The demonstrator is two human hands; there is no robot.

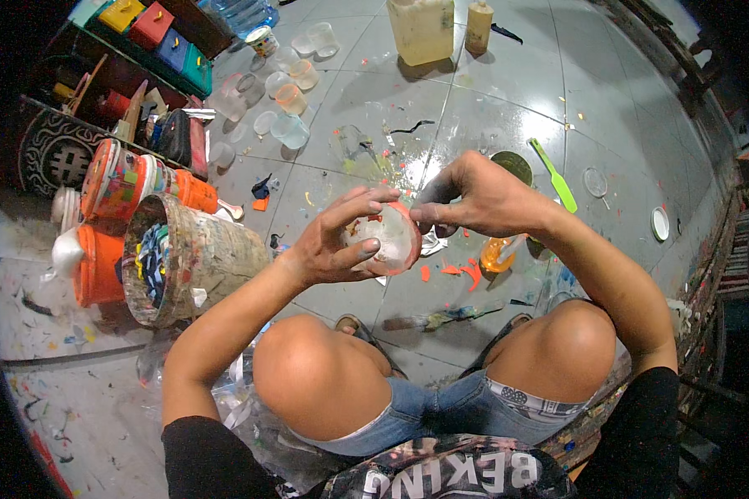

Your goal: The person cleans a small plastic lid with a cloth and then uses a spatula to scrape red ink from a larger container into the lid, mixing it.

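Note:
My left hand [334, 237] is wrapped round a small translucent plastic cup [384, 241] with a reddish rim, tipped so its whitish, stained inside faces me. At the cup's right rim, the thumb and fingers of my right hand [468, 200] are pinched together; whether they also grip something thin there is hidden. Beneath my hands, orange scraps [451, 270] lie on the grey tiled floor, beside an orange cup [497, 254] with a pale stick in it. A paint-crusted brush-like tool [441, 318] rests nearer my knees.
To the left stand a paint-smeared bucket [233, 258] with rags inside and an orange bucket [98, 264]. Several plastic cups [290, 130] stand far left. A jug of yellowish liquid [422, 33] and a bottle [478, 27] are far ahead. A green spatula [552, 170] lies right.

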